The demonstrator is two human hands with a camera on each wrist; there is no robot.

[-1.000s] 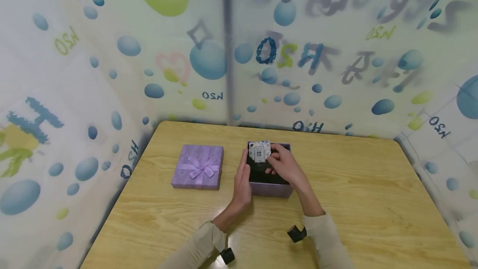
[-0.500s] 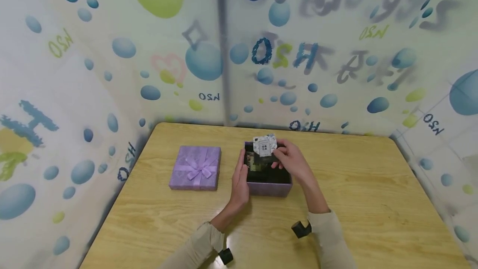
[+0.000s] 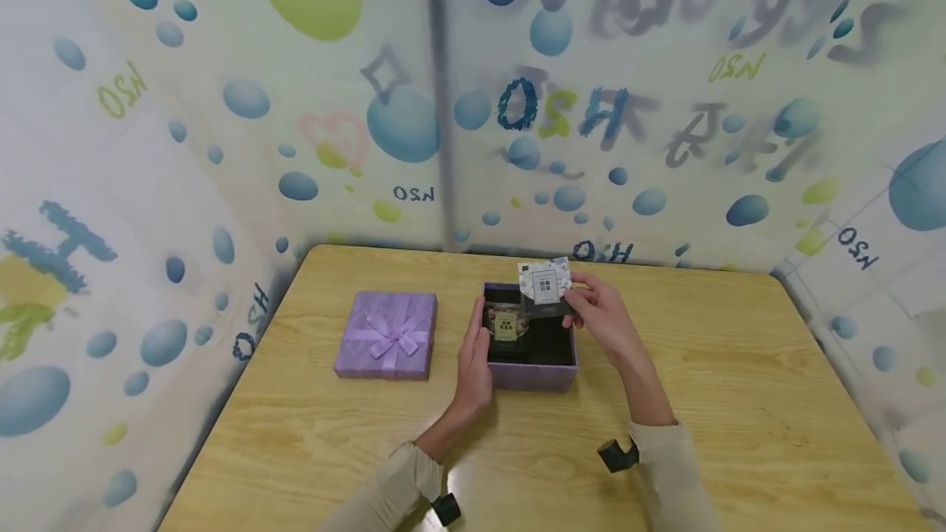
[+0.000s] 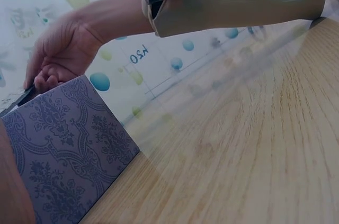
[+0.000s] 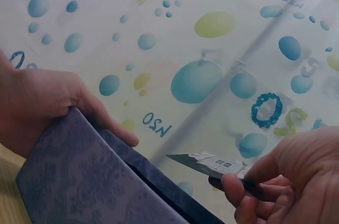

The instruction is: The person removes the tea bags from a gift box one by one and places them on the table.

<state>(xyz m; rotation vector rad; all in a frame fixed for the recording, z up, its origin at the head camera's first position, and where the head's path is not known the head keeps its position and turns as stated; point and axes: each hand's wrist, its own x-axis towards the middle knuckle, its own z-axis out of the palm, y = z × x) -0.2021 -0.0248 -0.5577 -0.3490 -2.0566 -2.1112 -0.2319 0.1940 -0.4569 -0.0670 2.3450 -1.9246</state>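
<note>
A purple patterned box (image 3: 534,377) with a dark inside stands uncovered on the table. Along its left side lies my left hand (image 3: 474,368), fingers straight against the wall. Between thumb and fingers my right hand (image 3: 602,314) pinches a flat square packet (image 3: 545,284), white-and-floral above and black below, over the box's back right part. In the right wrist view the packet (image 5: 220,164) is seen nearly edge-on, above the box rim. Inside the box at left, another packet (image 3: 507,325) with a yellowish label shows. The left wrist view shows the box's patterned wall (image 4: 69,139).
Left of the box lies a purple lid (image 3: 388,335) with a ribbon bow. The wooden table (image 3: 724,384) ends at a wall (image 3: 650,146) printed with blue and green bubbles. Black wrist cameras (image 3: 617,456) sit on both sleeves.
My right hand has lifted the packet up and to the right, out of the box. The yellow-labelled packet beneath has come into sight. My left hand stays at the box's side.
</note>
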